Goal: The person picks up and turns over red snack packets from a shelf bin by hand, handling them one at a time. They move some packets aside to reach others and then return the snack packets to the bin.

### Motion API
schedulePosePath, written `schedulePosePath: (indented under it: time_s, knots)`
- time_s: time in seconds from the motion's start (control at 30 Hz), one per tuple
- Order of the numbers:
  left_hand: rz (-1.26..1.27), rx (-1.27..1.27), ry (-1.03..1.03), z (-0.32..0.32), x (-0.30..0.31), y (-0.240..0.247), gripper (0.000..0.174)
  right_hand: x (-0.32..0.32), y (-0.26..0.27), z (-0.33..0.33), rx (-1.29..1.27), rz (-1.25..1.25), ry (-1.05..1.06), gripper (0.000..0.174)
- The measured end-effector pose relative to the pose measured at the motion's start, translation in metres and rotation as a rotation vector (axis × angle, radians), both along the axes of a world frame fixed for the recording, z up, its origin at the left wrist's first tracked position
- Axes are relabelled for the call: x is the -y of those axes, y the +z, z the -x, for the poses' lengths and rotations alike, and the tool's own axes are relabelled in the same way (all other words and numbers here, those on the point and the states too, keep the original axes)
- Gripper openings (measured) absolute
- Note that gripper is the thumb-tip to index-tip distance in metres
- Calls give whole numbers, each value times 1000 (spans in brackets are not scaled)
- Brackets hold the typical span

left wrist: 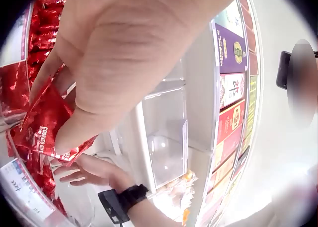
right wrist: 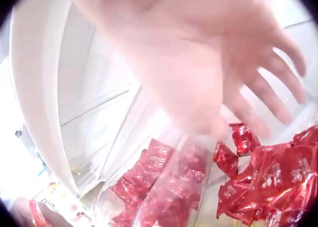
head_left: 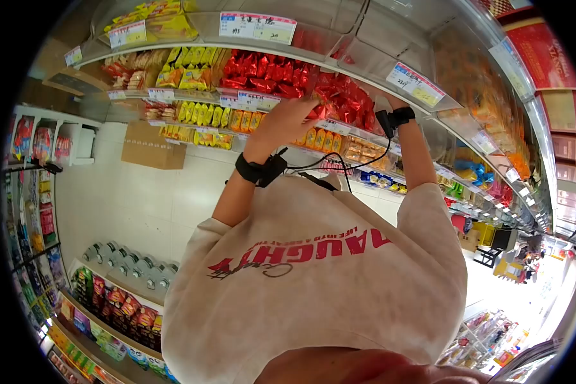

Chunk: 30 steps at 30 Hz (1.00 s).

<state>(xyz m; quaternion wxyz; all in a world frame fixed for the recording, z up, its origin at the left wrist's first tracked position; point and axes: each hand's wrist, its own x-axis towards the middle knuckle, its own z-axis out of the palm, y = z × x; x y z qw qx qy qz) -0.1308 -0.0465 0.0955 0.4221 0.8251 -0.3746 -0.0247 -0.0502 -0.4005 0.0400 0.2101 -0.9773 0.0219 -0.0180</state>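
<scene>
Red foil cookie packets [head_left: 345, 101] fill a clear shelf bin in the head view. My left hand [head_left: 287, 121] is at the bin's front edge; in the left wrist view its thumb and fingers pinch a red packet [left wrist: 43, 119]. My right hand [head_left: 397, 110] reaches into the right end of the bin, partly hidden by the wrist strap and shelf. In the right wrist view that hand [right wrist: 213, 63] has its fingers spread and relaxed above loose red packets [right wrist: 278, 177], holding nothing.
A clear divider [right wrist: 164, 182] stands among the packets. Price tags [head_left: 416, 83] line the shelf edge above. Yellow packets [head_left: 195, 77] sit to the left, and a black cable [head_left: 339, 160] hangs between my wrists. A cardboard box [head_left: 152, 146] stands on the floor.
</scene>
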Motion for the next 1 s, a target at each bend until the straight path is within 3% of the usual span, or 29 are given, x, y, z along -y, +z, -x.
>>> schedulePosePath:
  time_s: [0.07, 0.17, 0.3, 0.47, 0.67, 0.77, 0.9, 0.93, 1.0]
  knots:
    - [15, -70, 13, 0, -7, 5, 39, -17, 9, -5, 42, -16, 56, 50]
    - [78, 77, 80, 2, -14, -8, 44, -47, 6, -29, -53, -6, 118, 52]
    - [-60, -59, 100, 9, -23, -2, 57, -73, -2, -53, -310, 68, 133, 54]
    - [-91, -185, 151, 16, -39, 8, 58, -90, -8, -50, -442, 25, 197, 57]
    - [121, -186, 200, 15, -54, 6, 45, -92, -25, -9, -293, -225, 554, 51]
    - [237, -320, 122, 11, -61, 2, 42, -99, -25, 16, -78, -237, 456, 30]
    - [654, -670, 61, 7, -58, -6, 37, -117, -2, 43, 57, -274, 292, 30]
    - [710, -744, 83, 7, -57, -5, 36, -116, 3, 46, 122, -158, 285, 34]
    - [822, -893, 132, 7, -58, 0, 35, -117, 3, 53, 299, -171, 158, 35]
